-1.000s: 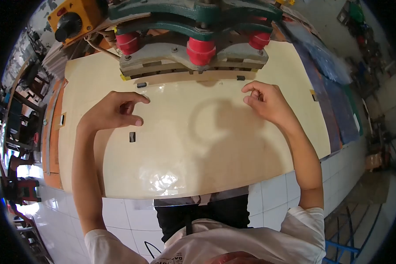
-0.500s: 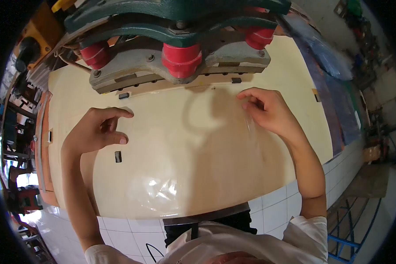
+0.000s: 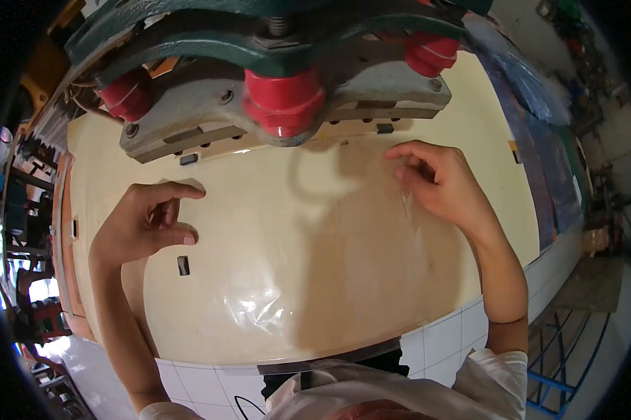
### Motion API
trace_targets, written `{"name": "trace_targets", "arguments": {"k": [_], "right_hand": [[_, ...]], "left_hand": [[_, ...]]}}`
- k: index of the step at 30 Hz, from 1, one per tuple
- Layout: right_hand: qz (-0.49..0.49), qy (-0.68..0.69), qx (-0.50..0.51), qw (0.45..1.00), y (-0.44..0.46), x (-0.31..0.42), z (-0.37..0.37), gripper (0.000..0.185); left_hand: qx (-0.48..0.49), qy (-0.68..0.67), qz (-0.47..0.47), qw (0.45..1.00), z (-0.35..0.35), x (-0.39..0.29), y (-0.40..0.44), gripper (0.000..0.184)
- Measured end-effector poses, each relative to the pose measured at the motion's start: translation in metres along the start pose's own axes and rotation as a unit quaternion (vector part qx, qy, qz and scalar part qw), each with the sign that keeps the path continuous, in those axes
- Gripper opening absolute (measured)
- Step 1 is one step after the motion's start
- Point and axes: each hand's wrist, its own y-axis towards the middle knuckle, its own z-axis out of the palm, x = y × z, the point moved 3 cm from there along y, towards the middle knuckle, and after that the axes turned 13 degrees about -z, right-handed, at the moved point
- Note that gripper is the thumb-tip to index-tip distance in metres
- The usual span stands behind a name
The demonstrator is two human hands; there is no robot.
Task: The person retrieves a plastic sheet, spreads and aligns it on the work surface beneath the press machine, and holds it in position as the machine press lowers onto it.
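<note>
Just beyond my white cloth shirt [image 3: 308, 399], a thin, glossy clear sheet [image 3: 252, 308] lay over the smooth cream board [image 3: 509, 203], wrinkled and catching the light in its near part. A small dark oblong block [image 3: 183, 265] sat near my left hand [image 3: 135, 222], whose fingers curved loosely, thumb well apart from forefinger. My right hand [image 3: 443, 185], across the sheet, was likewise half curled with a gap at the thumb. I couldn't tell whether either touched the sheet. Farther off lay two more dark blocks [image 3: 385, 129]; beyond came a scuffed grey metal plate [image 3: 182, 119], stout red cylinders [image 3: 282, 98] and a curved green casting [image 3: 196, 47].
</note>
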Motion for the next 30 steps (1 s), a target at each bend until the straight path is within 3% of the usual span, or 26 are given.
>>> {"name": "trace_targets", "arguments": {"k": [4,6,19,22,30], "right_hand": [[-0.03,-0.009,0.004,0.999,-0.001,-0.006,0.001,0.025],[-0.008,-0.005,-0.002,1.0,-0.002,-0.008,0.0,0.025],[0.051,0.037,-0.01,0.998,-0.003,-0.01,0.004,0.022],[0.014,0.024,-0.004,1.0,-0.003,-0.016,0.003,0.022],[0.025,0.035,-0.005,0.999,-0.004,-0.017,0.004,0.022]], "left_hand": [[-0.005,0.022,0.043,0.999,-0.002,0.0,-0.003,0.059],[-0.013,0.016,0.006,1.0,-0.003,0.0,-0.004,0.058],[0.013,0.032,0.037,0.999,-0.004,0.002,-0.005,0.058],[0.02,0.021,0.037,0.999,-0.004,0.002,-0.005,0.057],[0.013,0.03,0.038,0.999,-0.003,0.003,-0.004,0.057]]}}
